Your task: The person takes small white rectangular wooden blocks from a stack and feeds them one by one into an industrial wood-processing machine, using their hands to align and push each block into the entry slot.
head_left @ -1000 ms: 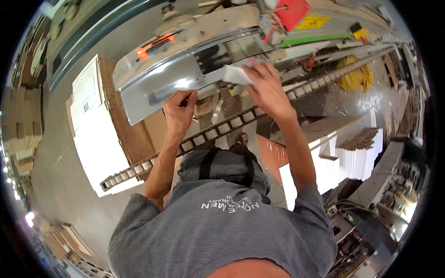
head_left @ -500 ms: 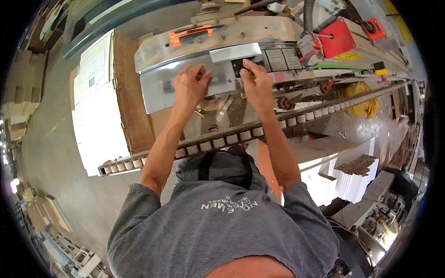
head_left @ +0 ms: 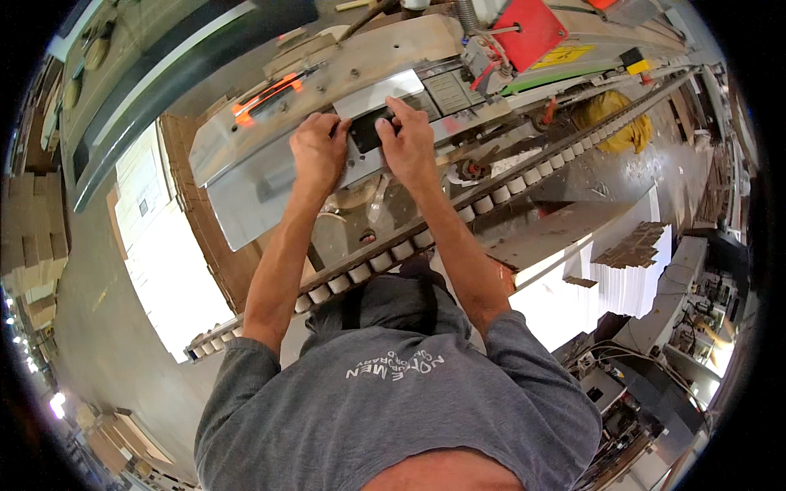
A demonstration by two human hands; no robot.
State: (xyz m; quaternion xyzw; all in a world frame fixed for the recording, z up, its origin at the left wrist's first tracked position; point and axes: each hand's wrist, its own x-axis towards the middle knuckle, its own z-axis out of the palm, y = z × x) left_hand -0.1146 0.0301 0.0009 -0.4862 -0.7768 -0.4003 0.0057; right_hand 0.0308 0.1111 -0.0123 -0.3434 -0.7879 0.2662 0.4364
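A long grey metal machine plate (head_left: 255, 200) lies in front of me, with a dark rectangular panel (head_left: 368, 135) set in it. Just left of that panel, my left hand (head_left: 321, 151) is closed in a pinch; whatever its fingertips hold, if anything, is hidden. My right hand (head_left: 408, 147) is over the panel's right part, thumb and forefinger apart. Its forefinger reaches to the lower edge of a shiny pale flap (head_left: 378, 92) behind the panel. Further right sits a grey panel with framed rectangles (head_left: 449, 92).
A roller rail (head_left: 381, 262) crosses between me and the machine. Flat cardboard and white sheets (head_left: 168, 237) are stacked on the left. At the right are a red machine guard (head_left: 528, 33), a yellow cloth or bag (head_left: 610, 119) and a stack of white sheets (head_left: 622, 278).
My view has turned, so the machine appears tilted and shifted left. My hands have come closer together around the dark panel. The left fingers have closed into a pinch beside it.
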